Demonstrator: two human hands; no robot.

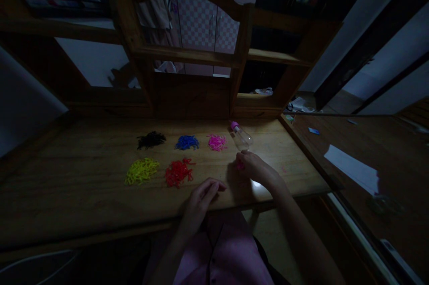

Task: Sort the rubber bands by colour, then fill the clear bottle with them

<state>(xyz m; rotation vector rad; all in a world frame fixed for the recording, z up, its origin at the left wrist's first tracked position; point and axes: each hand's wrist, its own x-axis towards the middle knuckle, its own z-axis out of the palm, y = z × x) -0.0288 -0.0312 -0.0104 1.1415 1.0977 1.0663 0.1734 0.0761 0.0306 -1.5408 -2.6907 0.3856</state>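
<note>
My right hand [253, 165] rests low over the wooden table, its fingers closed around some pink strips [240, 165] that show under the fingertips. Nearer the front edge, my left hand [203, 195] lies loosely curled, finger ends pointing right, with nothing visible in it. Just beyond the right hand a clear bottle [244, 136] with a pink cap lies on its side. Left of the bottle sits a small pile of pink strips [217, 142]. Further left are blue strips [187, 142] and black strips [150, 140]. Red strips [179, 172] and yellow strips [142, 171] form a closer row.
A wooden shelf frame [187, 55] rises from the back of the table [110, 204]. To the right, a second brown surface [338, 142] holds white paper [353, 169] and a small blue packet [313, 131]. The room is dim.
</note>
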